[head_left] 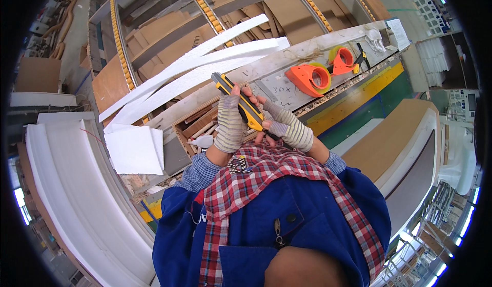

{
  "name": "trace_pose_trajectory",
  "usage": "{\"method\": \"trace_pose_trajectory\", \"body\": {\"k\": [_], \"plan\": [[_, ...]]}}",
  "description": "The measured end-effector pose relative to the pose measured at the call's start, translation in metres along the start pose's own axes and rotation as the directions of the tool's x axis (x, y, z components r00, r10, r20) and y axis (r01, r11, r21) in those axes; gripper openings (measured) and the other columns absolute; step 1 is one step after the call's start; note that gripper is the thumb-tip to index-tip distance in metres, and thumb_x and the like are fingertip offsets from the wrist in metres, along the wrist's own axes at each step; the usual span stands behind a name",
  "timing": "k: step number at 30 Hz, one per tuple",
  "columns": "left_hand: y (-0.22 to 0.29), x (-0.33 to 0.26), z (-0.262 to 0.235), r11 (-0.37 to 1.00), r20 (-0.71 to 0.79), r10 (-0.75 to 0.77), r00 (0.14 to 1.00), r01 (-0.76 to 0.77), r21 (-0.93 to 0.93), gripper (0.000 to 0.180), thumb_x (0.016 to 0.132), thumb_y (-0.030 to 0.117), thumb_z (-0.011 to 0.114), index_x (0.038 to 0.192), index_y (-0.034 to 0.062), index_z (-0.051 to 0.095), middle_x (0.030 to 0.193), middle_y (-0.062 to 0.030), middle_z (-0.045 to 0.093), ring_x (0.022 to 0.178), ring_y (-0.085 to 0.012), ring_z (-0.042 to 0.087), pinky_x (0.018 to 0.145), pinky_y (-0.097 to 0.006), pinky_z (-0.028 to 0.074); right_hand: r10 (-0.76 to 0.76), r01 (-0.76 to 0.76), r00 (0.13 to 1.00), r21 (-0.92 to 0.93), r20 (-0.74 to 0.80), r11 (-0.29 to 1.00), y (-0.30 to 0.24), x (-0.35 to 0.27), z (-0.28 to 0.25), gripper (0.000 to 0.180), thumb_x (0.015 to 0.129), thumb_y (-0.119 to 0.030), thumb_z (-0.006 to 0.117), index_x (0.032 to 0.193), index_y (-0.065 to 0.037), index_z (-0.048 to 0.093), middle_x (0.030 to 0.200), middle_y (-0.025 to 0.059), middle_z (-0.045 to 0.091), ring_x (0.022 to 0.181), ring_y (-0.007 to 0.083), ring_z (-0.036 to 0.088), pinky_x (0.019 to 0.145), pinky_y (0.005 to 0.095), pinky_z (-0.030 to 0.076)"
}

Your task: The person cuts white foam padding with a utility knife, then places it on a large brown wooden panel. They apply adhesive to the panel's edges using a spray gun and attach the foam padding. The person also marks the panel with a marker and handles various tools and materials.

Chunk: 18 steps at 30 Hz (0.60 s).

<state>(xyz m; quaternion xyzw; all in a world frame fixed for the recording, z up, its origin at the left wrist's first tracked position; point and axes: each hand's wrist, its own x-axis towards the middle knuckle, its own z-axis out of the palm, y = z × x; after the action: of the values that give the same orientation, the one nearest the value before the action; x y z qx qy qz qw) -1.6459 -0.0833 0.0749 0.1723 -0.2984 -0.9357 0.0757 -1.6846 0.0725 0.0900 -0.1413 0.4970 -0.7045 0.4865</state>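
Observation:
In front of my chest I hold a yellow-and-black utility knife (249,114), tilted with its grey end up and to the left. My left hand (229,123), in a striped fingerless glove, is closed along the knife's left side with the thumb near the upper part. My right hand (291,127), gloved the same way, grips the lower part, its thumb at the bottom end. No blade can be made out. Just left of the hands, a wooden tray (179,133) holds wood pieces and a white bottle (202,141).
Two orange tape dispensers (309,80) (342,60) and another black-yellow tool (362,56) lie on the bench ledge (271,79). White foam strips (189,64) stretch across the roller conveyor (202,5), which has cardboard beneath. White foam sheets (134,149) lie at left; long panels flank me.

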Motion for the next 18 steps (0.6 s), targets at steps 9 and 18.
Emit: {"method": "trace_pose_trajectory", "body": {"k": [9, 18], "plan": [[-0.001, 0.002, -0.013, 0.992, -0.096, -0.068, 0.993, 0.077, 0.098, 0.026, 0.09, 0.035, 0.057, 0.095, 0.0107, 0.049, 0.082, -0.0035, 0.056, 0.074, -0.0148, 0.058, 0.067, -0.03, 0.051, -0.08, 0.099, 0.974, -0.081, 0.211, 0.992, 0.012, -0.008, -0.008, 0.088, 0.083, -0.015, 0.06, 0.149, -0.014, 0.002, 0.103, 0.0135, 0.058, 0.083, 0.013, 0.054, 0.07, 0.0235, 0.041], [-0.004, 0.002, -0.01, 0.998, -0.042, 0.019, 0.999, -0.016, 0.061, 0.023, 0.091, 0.031, 0.057, 0.099, 0.012, 0.047, 0.084, -0.0032, 0.052, 0.074, -0.0167, 0.057, 0.067, -0.032, 0.052, 0.159, -0.153, 0.976, -0.052, 0.146, 0.987, -0.003, -0.013, -0.013, 0.079, 0.088, -0.011, 0.055, 0.148, -0.014, 0.004, 0.096, 0.0188, 0.064, 0.053, 0.009, 0.055, 0.045, 0.0176, 0.041]]}}
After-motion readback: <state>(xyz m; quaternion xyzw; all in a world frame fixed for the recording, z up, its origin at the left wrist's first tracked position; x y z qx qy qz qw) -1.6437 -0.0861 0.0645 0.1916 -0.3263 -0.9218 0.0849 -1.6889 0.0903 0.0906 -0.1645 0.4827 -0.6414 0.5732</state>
